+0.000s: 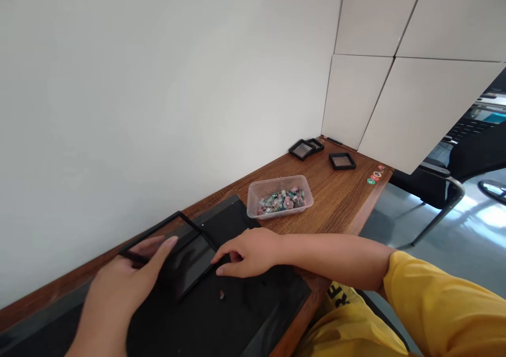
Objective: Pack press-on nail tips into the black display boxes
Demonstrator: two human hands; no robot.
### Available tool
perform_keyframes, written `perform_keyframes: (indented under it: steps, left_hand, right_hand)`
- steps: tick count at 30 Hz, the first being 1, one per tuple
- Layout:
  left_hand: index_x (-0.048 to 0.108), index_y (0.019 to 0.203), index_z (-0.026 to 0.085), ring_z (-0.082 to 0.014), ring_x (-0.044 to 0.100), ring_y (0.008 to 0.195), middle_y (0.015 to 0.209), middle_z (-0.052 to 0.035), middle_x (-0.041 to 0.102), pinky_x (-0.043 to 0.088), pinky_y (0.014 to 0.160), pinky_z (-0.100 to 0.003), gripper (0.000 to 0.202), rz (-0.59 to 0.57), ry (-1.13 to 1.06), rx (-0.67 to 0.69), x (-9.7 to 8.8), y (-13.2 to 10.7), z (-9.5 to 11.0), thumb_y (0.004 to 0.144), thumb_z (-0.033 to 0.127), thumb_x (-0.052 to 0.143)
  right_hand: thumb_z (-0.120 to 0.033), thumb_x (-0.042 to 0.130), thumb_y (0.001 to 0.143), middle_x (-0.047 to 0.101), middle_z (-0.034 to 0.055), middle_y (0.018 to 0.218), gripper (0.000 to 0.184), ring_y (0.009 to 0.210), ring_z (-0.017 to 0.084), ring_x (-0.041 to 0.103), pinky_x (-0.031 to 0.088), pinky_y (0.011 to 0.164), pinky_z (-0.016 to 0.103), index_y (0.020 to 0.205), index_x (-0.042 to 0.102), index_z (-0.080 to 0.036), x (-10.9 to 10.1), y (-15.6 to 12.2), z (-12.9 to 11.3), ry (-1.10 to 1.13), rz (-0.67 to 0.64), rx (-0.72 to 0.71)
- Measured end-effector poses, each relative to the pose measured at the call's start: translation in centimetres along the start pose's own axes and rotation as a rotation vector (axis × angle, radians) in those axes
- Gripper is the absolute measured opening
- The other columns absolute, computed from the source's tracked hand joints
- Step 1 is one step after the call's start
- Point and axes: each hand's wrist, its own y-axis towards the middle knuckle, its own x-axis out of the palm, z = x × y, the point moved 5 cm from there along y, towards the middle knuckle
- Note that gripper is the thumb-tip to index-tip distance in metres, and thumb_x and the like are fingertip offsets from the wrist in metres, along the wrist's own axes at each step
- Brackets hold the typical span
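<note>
A black display frame point(190, 223) with a glossy dark pane point(193, 264) leans over the black mat point(190, 325). My left hand point(128, 280) is closed on the frame's left side, thumb on top and fingers behind. At the opposite side, my right hand point(247, 254) has its index fingertip at the pane's edge. Its thumb is held a little apart, and the other fingers are curled under and partly hidden. A tiny reddish-and-white piece point(222, 295) lies on the mat just below the pane.
Beyond my right hand, a clear plastic tub point(253, 201) contains several small colourful pieces. Small black frames point(302, 150) and another black frame point(342, 161) lie farther back on the wooden table point(328, 196). Round stickers point(374, 176) line its edge. A white wall and panels border it; a chair point(435, 188) stands right.
</note>
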Motion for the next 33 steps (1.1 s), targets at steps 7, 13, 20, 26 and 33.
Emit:
perform_keyframes:
  steps: [7, 13, 20, 26, 33]
  left_hand:
    - [0.066, 0.092, 0.027, -0.041, 0.075, 0.099, 0.095, -0.0102, 0.082, 0.059, 0.088, -0.053, 0.049, -0.083, 0.025, -0.099, -0.7, -0.8, 2.0, 0.062, 0.065, 0.059]
    - [0.068, 0.103, 0.025, -0.0395, 0.074, 0.103, 0.102, -0.01, 0.082, 0.059, 0.086, -0.05, 0.05, -0.033, 0.021, -0.089, -0.3, -1.0, 1.3, 0.07, 0.063, 0.064]
    - [0.069, 0.109, 0.022, -0.0344, 0.074, 0.108, 0.112, -0.0116, 0.08, 0.056, 0.096, -0.045, 0.041, -0.047, -0.039, -0.023, 0.5, -1.4, 1.5, 0.081, 0.052, 0.065]
    - [0.07, 0.108, 0.022, -0.0333, 0.074, 0.108, 0.113, -0.0108, 0.081, 0.056, 0.096, -0.044, 0.038, -0.063, -0.033, -0.011, 0.6, -1.6, 1.8, 0.084, 0.05, 0.064]
    - [0.071, 0.093, 0.022, -0.0352, 0.074, 0.107, 0.127, -0.0108, 0.077, 0.057, 0.094, -0.046, 0.033, -0.075, -0.018, 0.005, 0.7, -1.5, 1.8, 0.084, 0.052, 0.062]
  right_hand:
    - [-0.033, 0.056, 0.103, 0.077, 0.0038, 0.103, 0.025, 0.1, 0.016, 0.069, 0.049, 0.1, 0.028, 0.116, 0.074, -0.02, -4.5, -1.8, -1.1, -0.02, 0.458, -0.318]
    - [-0.015, 0.062, 0.091, 0.079, 0.0049, 0.11, 0.023, 0.109, 0.024, 0.07, 0.051, 0.096, 0.035, 0.105, 0.08, -0.021, -9.6, -3.3, 4.8, -0.184, 0.507, 0.244]
    - [-0.038, 0.071, 0.091, 0.076, 0.0122, 0.124, 0.041, 0.115, 0.03, 0.069, 0.051, 0.091, 0.036, 0.127, 0.074, -0.018, -8.1, -2.2, 7.8, -0.268, 0.261, 0.405]
    - [-0.032, 0.073, 0.088, 0.079, 0.0083, 0.108, 0.021, 0.1, 0.027, 0.072, 0.048, 0.075, 0.031, 0.105, 0.08, -0.022, -7.7, -1.8, 7.5, -0.252, 0.222, 0.421]
    - [-0.024, 0.065, 0.09, 0.079, 0.0082, 0.106, 0.014, 0.101, 0.026, 0.07, 0.044, 0.073, 0.031, 0.097, 0.078, -0.021, -7.9, -1.9, 7.2, -0.254, 0.278, 0.421]
